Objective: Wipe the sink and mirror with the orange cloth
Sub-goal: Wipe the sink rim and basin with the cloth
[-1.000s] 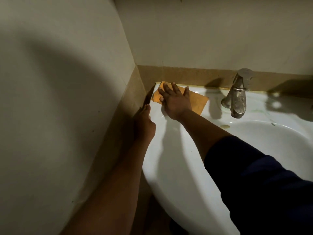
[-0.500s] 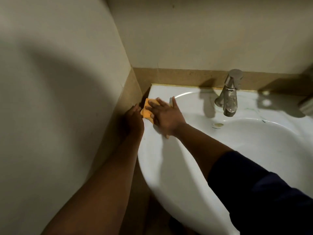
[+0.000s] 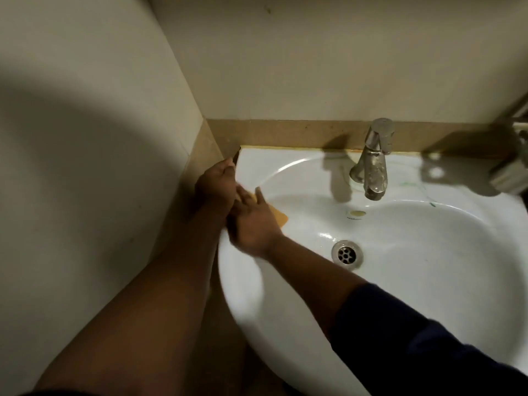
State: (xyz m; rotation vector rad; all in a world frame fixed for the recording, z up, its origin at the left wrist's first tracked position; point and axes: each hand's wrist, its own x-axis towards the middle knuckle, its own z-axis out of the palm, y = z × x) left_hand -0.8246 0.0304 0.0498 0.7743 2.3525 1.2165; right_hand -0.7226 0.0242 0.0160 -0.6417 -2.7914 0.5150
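The white sink (image 3: pixel 423 281) fills the right half of the view. My right hand (image 3: pixel 253 221) lies flat on the orange cloth (image 3: pixel 280 217) and presses it against the sink's left rim; only a corner of the cloth shows past my fingers. My left hand (image 3: pixel 214 184) rests on the sink's left edge beside the wall, fingers curled over the rim, touching my right hand. No mirror is in view.
A metal tap (image 3: pixel 373 161) stands at the back of the basin and a drain (image 3: pixel 347 252) sits in its bottom. A tiled wall (image 3: pixel 85 167) runs close along the left. A pale object (image 3: pixel 511 175) lies on the rim at far right.
My right hand has slid the cloth from the sink's back left corner toward me along the left rim. My left hand stayed on the sink's edge.
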